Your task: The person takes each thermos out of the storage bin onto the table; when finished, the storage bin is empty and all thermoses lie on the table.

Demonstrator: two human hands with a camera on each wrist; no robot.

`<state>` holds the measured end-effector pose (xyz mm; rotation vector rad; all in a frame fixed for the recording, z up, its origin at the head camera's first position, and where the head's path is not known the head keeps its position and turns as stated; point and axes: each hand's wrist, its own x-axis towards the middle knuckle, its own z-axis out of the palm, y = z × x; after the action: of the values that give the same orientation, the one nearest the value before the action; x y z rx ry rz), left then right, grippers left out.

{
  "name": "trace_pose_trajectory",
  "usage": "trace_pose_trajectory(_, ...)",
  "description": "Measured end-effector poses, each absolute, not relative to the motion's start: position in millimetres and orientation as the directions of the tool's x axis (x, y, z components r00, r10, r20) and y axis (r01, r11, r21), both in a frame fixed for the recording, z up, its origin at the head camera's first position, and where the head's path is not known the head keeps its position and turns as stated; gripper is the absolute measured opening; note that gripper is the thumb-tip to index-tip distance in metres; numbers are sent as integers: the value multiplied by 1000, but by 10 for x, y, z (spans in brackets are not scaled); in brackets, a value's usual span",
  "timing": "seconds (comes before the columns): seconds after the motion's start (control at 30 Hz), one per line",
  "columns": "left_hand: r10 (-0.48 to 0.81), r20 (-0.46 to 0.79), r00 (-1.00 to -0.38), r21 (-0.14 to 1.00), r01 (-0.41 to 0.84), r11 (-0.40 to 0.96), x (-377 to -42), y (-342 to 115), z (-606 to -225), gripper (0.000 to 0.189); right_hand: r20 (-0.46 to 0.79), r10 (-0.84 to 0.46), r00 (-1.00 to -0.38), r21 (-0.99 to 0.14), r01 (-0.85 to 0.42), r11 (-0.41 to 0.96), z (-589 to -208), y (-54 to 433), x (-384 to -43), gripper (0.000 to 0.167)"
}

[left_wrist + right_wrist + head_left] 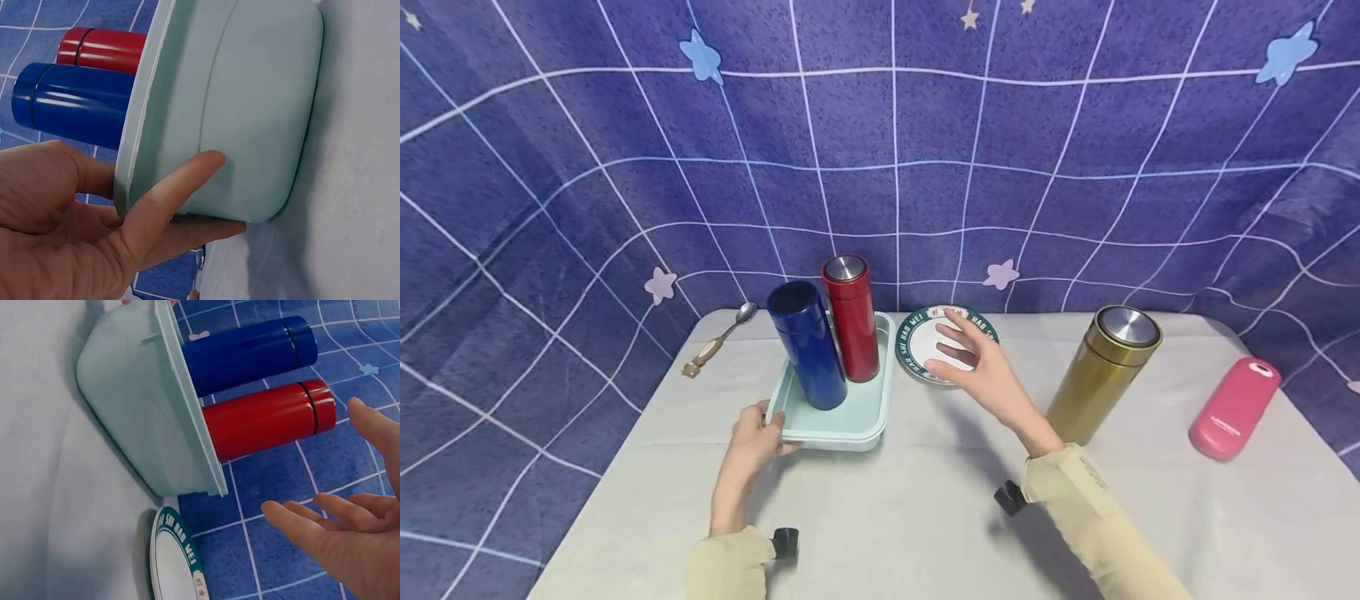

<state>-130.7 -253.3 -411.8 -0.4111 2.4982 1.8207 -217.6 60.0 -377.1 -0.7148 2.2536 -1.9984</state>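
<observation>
My left hand [756, 435] grips the near left corner of a pale mint plastic box [831, 435]; in the left wrist view the thumb presses the box's outer wall. Two thermos flasks stand in the box: a blue one [811, 350] in front and a red one [853, 321] with a silver lid top behind it. My right hand [981, 367] is held in the air with fingers spread and holds nothing. It overlaps a white plate [917, 346] with a green lettered rim in the head view. In the right wrist view the red flask lies closest to its thumb.
A gold thermos flask [1093, 383] stands right of my right forearm. Farther right lies a pink case [1234, 408]. A spoon with an ornate handle [718, 340] lies at the back left. Behind the white-covered table [880, 533] hangs a blue grid-patterned curtain [850, 125].
</observation>
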Motion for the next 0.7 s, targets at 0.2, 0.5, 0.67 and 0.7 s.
trace_pose_trajectory(0.2, -204, -167, -965, 938, -219, 268, -1293, -2529, -4120, 42, 271, -363, -891, -949, -312, 56, -3734, 442, -2267, 79)
trace_pose_trajectory(0.5, -214, -167, -962, 942, -220, 252, -1281, -2527, -4138, 42, 247, -370, -896, -956, -287, 58, -3840, 233, -2440, 81)
trace_pose_trajectory(0.67, -211, -163, -964, 943, -215, 253, -1292, -2525, -4133, 42, 241, -378, -894, -956, -285, 66, -3883, 125, -2529, 82)
trace_pose_trajectory(0.7, -211, -162, -964, 943, -214, 255, -1294, -2524, -4132, 42, 244, -379, -892, -956, -286, 58, -3890, 105, -2547, 83)
